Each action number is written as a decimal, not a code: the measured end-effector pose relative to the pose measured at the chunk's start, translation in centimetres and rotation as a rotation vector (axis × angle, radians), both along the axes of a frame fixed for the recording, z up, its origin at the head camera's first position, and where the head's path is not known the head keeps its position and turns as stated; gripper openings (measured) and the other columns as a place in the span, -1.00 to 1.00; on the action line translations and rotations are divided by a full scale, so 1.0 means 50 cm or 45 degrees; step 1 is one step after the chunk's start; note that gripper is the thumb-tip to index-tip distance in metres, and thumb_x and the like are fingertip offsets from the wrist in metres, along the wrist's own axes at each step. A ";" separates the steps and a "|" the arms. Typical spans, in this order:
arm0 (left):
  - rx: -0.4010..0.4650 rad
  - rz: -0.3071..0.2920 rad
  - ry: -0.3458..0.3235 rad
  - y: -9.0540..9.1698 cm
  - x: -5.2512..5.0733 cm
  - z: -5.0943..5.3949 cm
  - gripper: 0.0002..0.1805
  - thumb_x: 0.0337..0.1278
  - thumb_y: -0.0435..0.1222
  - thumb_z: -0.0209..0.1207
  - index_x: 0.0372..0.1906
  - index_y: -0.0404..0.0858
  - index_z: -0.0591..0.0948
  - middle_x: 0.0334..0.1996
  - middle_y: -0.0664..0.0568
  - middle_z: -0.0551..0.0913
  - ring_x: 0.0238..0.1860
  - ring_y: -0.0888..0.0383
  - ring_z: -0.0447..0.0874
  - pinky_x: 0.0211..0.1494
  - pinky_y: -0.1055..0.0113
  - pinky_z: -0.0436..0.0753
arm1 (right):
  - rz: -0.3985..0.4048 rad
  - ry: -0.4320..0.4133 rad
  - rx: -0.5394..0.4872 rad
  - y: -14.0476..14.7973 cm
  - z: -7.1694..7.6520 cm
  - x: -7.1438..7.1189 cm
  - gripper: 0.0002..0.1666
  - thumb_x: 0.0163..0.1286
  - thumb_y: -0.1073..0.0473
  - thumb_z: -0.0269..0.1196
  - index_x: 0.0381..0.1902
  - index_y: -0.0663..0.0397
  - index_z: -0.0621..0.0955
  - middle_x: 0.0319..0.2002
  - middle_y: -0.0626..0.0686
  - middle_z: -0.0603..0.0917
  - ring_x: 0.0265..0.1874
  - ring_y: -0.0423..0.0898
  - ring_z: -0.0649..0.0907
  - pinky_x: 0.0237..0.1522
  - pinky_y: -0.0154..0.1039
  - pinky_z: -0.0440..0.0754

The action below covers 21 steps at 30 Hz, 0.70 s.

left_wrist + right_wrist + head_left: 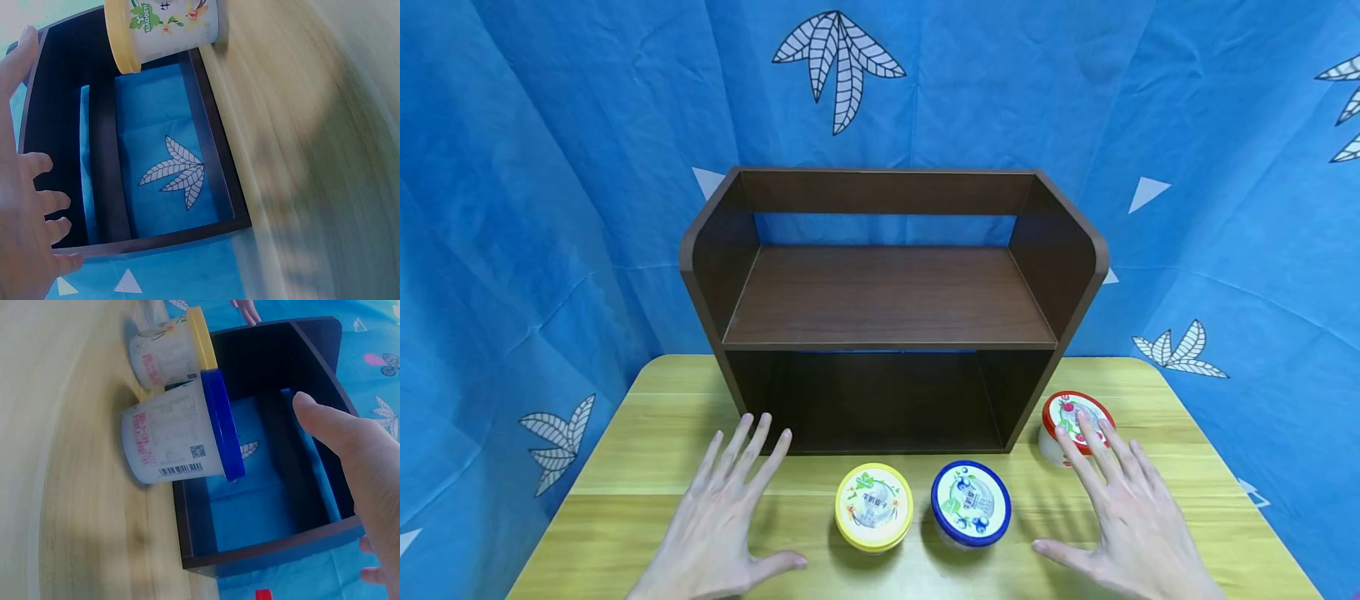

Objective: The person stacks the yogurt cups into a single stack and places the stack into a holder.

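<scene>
Fingers spread, my left hand (718, 521) hovers over the table left of a tub with a yellow lid (874, 507). My right hand (1131, 521), also spread and holding nothing, is to the right of a tub with a blue lid (971, 503). Its fingertips partly cover a tub with a red lid (1078, 417) in the head view. All three tubs stand upright, lids on. In the left wrist view the yellow-lidded tub (165, 31) shows a printed side. The right wrist view shows the blue-lidded tub (178, 431) with a barcode, apart from my thumb.
A dark brown two-tier shelf (891, 296) stands at the back of the light wooden table (647, 467). The yellow and blue tubs are in front of it, the red one beside its right side. Behind hangs a blue curtain (587, 208) with leaf prints.
</scene>
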<state>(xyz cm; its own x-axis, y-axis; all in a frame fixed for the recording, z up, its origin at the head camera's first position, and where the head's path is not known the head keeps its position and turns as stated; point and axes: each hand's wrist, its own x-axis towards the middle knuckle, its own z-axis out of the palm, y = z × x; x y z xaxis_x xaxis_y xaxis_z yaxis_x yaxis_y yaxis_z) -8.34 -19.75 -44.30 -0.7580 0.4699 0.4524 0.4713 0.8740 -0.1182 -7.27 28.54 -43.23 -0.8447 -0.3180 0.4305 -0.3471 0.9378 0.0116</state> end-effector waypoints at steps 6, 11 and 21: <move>0.017 -0.020 -0.015 0.006 0.005 -0.003 0.48 -0.23 0.74 0.06 0.73 -0.07 0.02 0.74 -0.13 0.01 0.75 -0.14 -0.09 0.80 0.16 -0.50 | 0.010 -0.011 0.006 -0.006 -0.005 0.002 0.59 -0.17 -0.72 0.44 0.71 -0.16 0.14 0.67 0.18 0.24 0.68 0.14 0.18 0.69 -0.35 -0.54; 0.098 -0.072 -0.090 0.018 0.007 -0.012 0.58 -0.42 0.63 0.35 0.73 -0.07 0.02 0.73 -0.13 0.09 0.79 0.08 -0.40 0.79 0.28 -0.48 | 0.045 -0.038 -0.040 -0.015 -0.011 0.003 0.58 -0.18 -0.66 0.49 0.71 -0.21 0.14 0.70 0.10 0.19 0.68 0.09 0.14 0.63 -0.47 -0.55; 0.336 -0.151 -0.287 0.034 0.009 -0.035 0.55 -0.42 0.50 0.51 0.73 0.01 0.02 0.72 -0.05 0.12 0.71 -0.06 0.12 0.78 0.41 -0.03 | 0.100 -0.186 -0.224 -0.039 -0.028 0.000 0.57 -0.21 -0.53 0.62 0.70 -0.25 0.16 0.69 -0.04 0.22 0.52 0.14 0.34 0.47 0.32 0.44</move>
<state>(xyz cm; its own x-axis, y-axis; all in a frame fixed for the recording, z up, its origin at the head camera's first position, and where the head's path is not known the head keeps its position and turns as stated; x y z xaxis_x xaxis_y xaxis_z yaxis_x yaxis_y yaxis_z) -7.91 -18.06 -46.04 -0.7995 0.4502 0.3977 0.5600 0.7981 0.2223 -7.28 26.62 -44.65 -0.8778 -0.3161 0.3599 -0.4051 0.8908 -0.2057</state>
